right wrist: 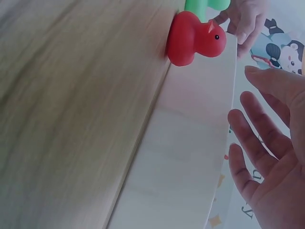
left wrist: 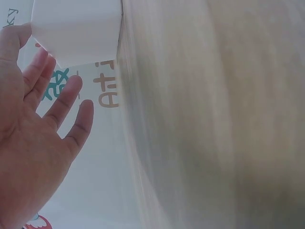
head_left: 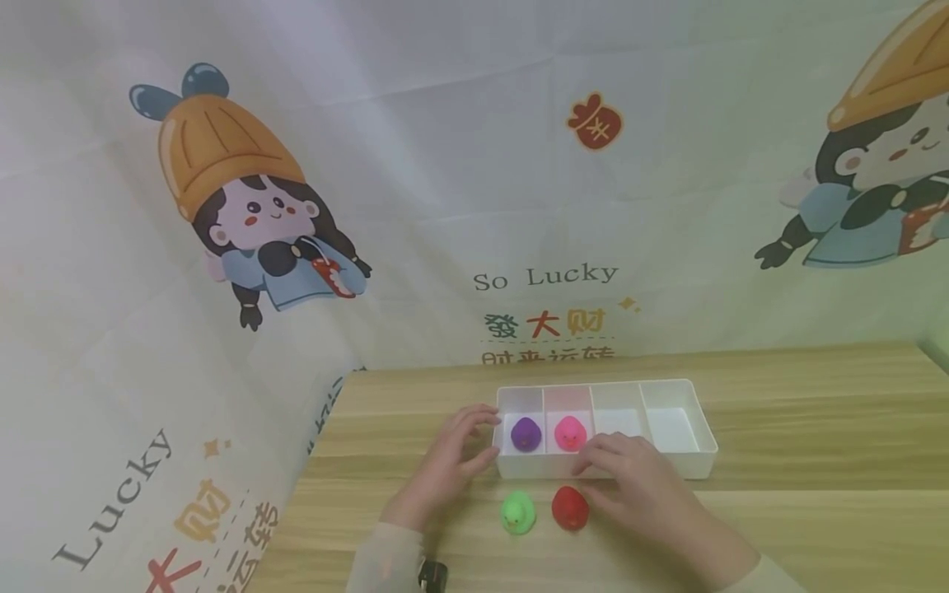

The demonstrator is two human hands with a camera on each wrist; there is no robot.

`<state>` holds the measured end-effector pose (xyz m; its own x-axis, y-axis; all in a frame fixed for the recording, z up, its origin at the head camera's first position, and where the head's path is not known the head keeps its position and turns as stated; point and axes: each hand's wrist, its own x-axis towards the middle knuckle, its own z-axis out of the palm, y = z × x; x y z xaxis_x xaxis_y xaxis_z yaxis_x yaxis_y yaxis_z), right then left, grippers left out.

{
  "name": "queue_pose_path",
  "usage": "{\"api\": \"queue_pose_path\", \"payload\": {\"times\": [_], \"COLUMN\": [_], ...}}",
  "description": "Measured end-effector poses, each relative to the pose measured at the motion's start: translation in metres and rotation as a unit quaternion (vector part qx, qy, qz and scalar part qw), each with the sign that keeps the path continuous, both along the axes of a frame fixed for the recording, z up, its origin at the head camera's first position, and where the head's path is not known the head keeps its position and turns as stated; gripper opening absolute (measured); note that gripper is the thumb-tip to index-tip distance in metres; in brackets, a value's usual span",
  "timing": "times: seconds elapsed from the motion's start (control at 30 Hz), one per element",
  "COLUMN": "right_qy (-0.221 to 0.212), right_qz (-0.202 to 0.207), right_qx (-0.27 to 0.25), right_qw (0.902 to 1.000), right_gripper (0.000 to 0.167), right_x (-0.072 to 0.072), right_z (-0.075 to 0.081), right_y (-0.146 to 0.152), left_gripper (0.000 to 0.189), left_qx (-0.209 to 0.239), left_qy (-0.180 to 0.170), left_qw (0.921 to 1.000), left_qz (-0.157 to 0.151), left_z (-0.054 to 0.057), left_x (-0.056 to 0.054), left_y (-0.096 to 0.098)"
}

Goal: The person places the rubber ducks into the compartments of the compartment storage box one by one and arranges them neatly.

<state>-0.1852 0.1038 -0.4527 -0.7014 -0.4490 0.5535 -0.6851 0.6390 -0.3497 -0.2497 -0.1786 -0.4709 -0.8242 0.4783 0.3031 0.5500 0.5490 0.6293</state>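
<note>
A white tray (head_left: pixel 604 465) with a row of compartments stands on the table. In its leftmost compartment sits a purple toy duck (head_left: pixel 525 435), and a pink toy duck (head_left: pixel 570 433) sits in the one beside it. My left hand (head_left: pixel 452 455) touches the tray's left end with thumb and fingertips, its other fingers spread in the left wrist view. Over the tray's front wall hovers my right hand (head_left: pixel 630 482), fingers slightly bent and holding nothing. Just left of it, in front of the tray, a red toy duck (right wrist: pixel 190 39) rests on the table beside a green toy duck (head_left: pixel 517 512).
The wooden table (head_left: pixel 815 428) runs to a printed cloth (head_left: pixel 445 165) hung behind it and at the left. A small black object (head_left: pixel 433 575) shows by my left sleeve. The tray's two right compartments hold no ducks.
</note>
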Motion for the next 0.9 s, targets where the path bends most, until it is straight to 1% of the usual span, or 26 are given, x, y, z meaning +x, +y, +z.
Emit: {"api": "queue_pose_path", "payload": {"times": [0.17, 0.33, 0.6, 0.77, 0.9], "right_qy": [-0.019, -0.042, -0.065, -0.098, -0.106], "right_qz": [0.01, 0.024, 0.024, 0.041, 0.042], "right_qx": [0.003, 0.02, 0.051, 0.054, 0.06], "right_qw": [0.9998, 0.9986, 0.9963, 0.9929, 0.9917], "right_gripper": [0.023, 0.024, 0.026, 0.027, 0.031], "right_x": [0.0028, 0.0032, 0.0074, 0.0088, 0.0078], "right_z": [0.0002, -0.0011, -0.0023, -0.0012, -0.0029], "right_y": [-0.0016, -0.0026, -0.0052, -0.0091, -0.0097], "left_gripper": [0.039, 0.04, 0.04, 0.04, 0.04], "left_qx": [0.0, -0.003, 0.001, 0.003, 0.0], "left_qy": [0.0, 0.002, 0.002, -0.001, 0.002], "left_qw": [1.0, 1.0, 1.0, 1.0, 1.0], "left_qz": [0.0, -0.001, -0.007, 0.0, 0.0], "left_z": [0.0003, -0.0008, -0.0024, -0.0025, -0.0043], "left_x": [-0.0005, -0.001, -0.0011, 0.0005, -0.0023], "left_y": [-0.0004, -0.0006, 0.0018, 0.0009, -0.0003]}}
